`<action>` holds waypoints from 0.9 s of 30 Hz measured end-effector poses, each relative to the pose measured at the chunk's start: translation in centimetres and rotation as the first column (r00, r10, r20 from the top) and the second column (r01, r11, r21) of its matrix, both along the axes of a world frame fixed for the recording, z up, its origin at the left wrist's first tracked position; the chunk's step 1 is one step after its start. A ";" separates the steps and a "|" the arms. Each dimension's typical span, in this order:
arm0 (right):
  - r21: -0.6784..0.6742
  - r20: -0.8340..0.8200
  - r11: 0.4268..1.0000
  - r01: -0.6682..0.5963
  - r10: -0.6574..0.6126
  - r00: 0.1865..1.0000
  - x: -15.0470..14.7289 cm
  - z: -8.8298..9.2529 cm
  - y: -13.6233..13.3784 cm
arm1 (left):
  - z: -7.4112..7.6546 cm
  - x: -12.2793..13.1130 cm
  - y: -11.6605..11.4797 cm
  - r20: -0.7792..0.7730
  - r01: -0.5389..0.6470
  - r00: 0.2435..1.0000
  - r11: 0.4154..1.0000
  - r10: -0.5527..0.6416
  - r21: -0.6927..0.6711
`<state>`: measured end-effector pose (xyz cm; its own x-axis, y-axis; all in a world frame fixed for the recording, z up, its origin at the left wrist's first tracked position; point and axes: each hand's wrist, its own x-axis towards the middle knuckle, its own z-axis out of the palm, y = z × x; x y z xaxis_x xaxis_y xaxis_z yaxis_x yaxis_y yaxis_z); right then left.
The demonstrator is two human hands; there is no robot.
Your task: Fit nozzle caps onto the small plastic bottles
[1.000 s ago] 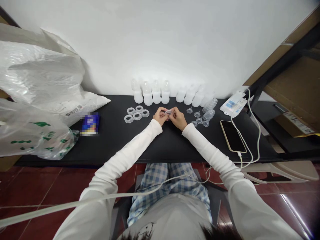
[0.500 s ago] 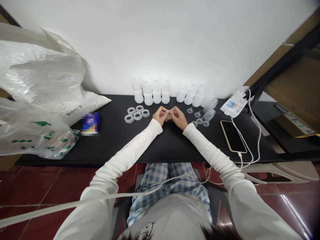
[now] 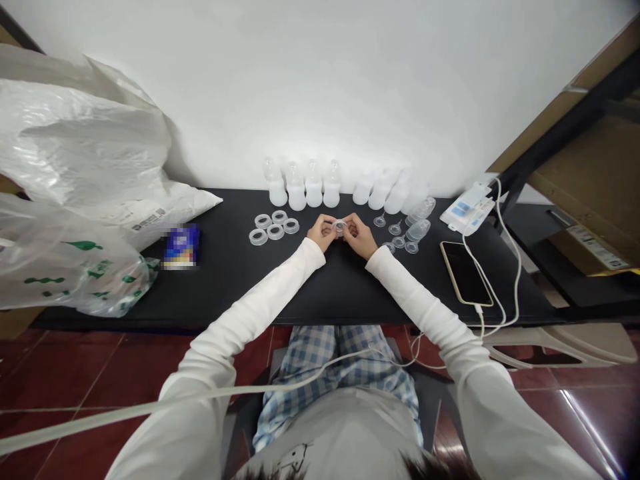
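Above the table's middle, my left hand (image 3: 322, 233) and my right hand (image 3: 361, 238) pinch a translucent bottle collar ring (image 3: 340, 224) from both sides. The ring's round opening faces me; whether a nipple sits inside it is too small to tell. Left of my hands lies a group of loose collar rings (image 3: 275, 231). To the right are several clear silicone nipples (image 3: 399, 241), lying loose with their flanges showing. Clear dome caps (image 3: 419, 230) lie beside them.
White capped baby bottles (image 3: 313, 190) stand along the wall, with uncapped bottles (image 3: 380, 192) to their right. A phone (image 3: 467, 273) on a white cable lies at right near a white packet (image 3: 469, 208). Plastic bags (image 3: 75, 153) and a blue pack (image 3: 181, 247) occupy the left.
The collar ring has tilted in my fingers, so its round opening now shows more toward me. Both hands stay in nearly the same place.
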<state>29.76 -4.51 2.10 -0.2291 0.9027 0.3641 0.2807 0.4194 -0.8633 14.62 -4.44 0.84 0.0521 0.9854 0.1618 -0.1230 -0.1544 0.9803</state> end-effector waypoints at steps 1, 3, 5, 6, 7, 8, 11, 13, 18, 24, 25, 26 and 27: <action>0.002 0.000 1.000 0.001 -0.001 1.000 0.0 0.0 0.0 | 0.0 0.0 0.0 0.006 -0.001 1.000 1.000 0.001 -0.007; -0.005 -0.003 1.000 0.003 -0.003 1.000 -0.1 -0.1 0.1 | 0.0 0.1 -0.1 0.008 -0.008 1.000 1.000 0.008 -0.017; -0.015 -0.010 1.000 0.003 -0.004 1.000 -0.1 -0.3 0.2 | 0.0 0.2 -0.1 -0.007 -0.017 1.000 1.000 0.017 -0.020; -0.019 -0.017 1.000 0.003 -0.003 1.000 -0.1 -0.4 0.3 | 0.0 0.2 -0.2 -0.018 -0.022 1.000 1.000 0.022 -0.020; -0.024 -0.026 1.000 0.001 -0.001 1.000 -0.1 -0.5 0.3 | 0.1 0.3 -0.2 -0.031 -0.028 0.999 0.999 0.028 -0.020; -0.031 -0.037 1.000 -0.003 0.001 0.999 -0.1 -0.6 0.4 | 0.1 0.3 -0.2 -0.045 -0.037 0.998 0.999 0.037 -0.017; -0.064 -0.074 0.998 -0.020 0.016 0.997 -0.1 -0.9 0.5 | 0.2 0.3 -0.2 -0.094 -0.075 0.993 0.997 0.074 -0.006; -0.078 -0.075 0.997 -0.026 0.020 0.997 -0.2 -0.9 0.4 | 0.2 0.3 -0.1 -0.110 -0.101 0.989 0.995 0.098 -0.017; -0.076 -0.024 0.997 -0.032 0.030 0.999 0.0 -0.5 0.2 | 0.1 0.0 0.1 -0.058 -0.091 0.994 0.996 0.090 -0.018; -0.068 -0.097 0.996 -0.057 0.050 0.994 0.0 -0.5 0.0 | 0.3 -0.1 -0.2 -0.041 -0.048 0.998 0.999 0.047 -0.015; -0.076 -0.119 0.995 -0.057 0.048 0.992 -0.1 -0.6 0.1 | 0.4 -0.1 -0.3 -0.045 -0.049 0.998 0.999 0.048 -0.010; -0.085 -0.139 0.995 -0.055 0.043 0.989 -0.2 -0.7 0.1 | 0.4 -0.1 -0.3 -0.046 -0.047 0.998 0.999 0.047 -0.006; -0.094 -0.155 0.994 -0.049 0.034 0.987 -0.3 -0.9 0.2 | 0.5 0.0 -0.4 -0.043 -0.043 0.998 0.999 0.043 -0.004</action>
<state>29.43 -4.29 1.25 -0.2155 0.9264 0.3089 0.1259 0.3401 -0.9319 14.61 -4.84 1.32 0.0165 0.9877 0.1553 -0.0740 -0.1537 0.9854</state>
